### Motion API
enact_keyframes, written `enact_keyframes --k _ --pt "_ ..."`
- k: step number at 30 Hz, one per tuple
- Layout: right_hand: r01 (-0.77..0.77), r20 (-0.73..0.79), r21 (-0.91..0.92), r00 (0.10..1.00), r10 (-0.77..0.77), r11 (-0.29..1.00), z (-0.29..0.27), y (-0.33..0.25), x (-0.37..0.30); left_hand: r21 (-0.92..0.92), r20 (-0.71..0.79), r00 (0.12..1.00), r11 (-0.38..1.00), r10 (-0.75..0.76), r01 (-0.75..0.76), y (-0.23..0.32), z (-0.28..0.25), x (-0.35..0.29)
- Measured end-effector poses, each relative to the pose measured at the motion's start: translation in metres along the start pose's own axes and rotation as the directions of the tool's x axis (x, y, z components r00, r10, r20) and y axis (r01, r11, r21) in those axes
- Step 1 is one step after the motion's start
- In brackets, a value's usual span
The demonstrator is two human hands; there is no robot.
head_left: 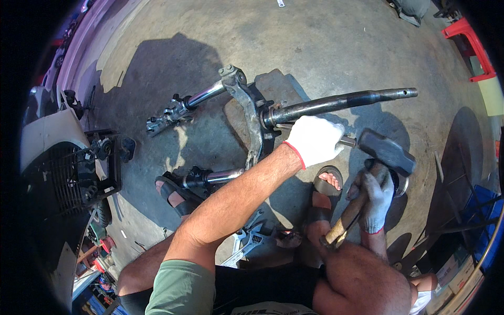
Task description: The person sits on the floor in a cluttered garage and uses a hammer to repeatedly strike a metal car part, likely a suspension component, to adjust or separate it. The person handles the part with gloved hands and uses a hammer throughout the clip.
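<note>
A dark, worn front fork assembly (252,121) lies on the floor before me, its long steering stem (341,104) pointing right. At the stem's base is a ring-shaped collar (269,117). My left hand (315,139), in a white glove, is wrapped round a metal chisel or punch (347,140); its tip reaches toward the collar, though contact cannot be made out. In a greyer glove, my right hand (377,197) grips a sledgehammer (387,151) by its wooden handle. The hammer's black head is just right of the chisel's struck end.
A flat rusty block (281,89) lies under the fork. Several wrenches (247,240) are on the floor between my feet. At the left stands a vehicle (55,131) with a black grille. A red plastic stool (475,47) is at the far right, with boxes (457,275) nearer.
</note>
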State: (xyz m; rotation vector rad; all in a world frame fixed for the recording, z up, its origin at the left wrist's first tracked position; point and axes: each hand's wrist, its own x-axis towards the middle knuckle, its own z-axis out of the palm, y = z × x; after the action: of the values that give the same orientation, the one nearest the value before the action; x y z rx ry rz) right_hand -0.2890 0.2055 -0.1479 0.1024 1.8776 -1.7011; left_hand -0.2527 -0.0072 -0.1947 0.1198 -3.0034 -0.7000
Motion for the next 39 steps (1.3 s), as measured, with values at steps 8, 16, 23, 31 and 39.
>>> enact_keyframes --k 8,16,23,31,39 --pt "0.086 -0.046 0.067 0.995 -0.083 0.994 -0.007 -0.016 -0.007 -0.017 -0.037 0.999 1.000 -0.024 0.023 -0.001 0.001 -0.001" --pt "0.014 0.011 -0.030 1.000 -0.014 0.999 -0.005 -0.006 0.002 0.002 -0.018 0.999 0.999 -0.044 0.044 0.001 -0.002 0.003" --pt "0.056 0.000 -0.077 0.998 -0.057 0.995 -0.004 -0.015 0.000 0.003 -0.018 0.999 0.999 -0.045 0.045 0.001 0.000 0.004" --pt "0.069 -0.032 0.083 0.997 -0.067 0.994 0.000 -0.032 -0.002 -0.023 -0.057 0.996 0.998 -0.066 0.065 0.001 -0.001 0.004" --pt "-0.061 0.123 0.005 0.991 0.060 0.998 -0.003 -0.022 0.015 -0.020 -0.047 0.995 0.996 -0.089 0.088 -0.003 -0.004 0.009"
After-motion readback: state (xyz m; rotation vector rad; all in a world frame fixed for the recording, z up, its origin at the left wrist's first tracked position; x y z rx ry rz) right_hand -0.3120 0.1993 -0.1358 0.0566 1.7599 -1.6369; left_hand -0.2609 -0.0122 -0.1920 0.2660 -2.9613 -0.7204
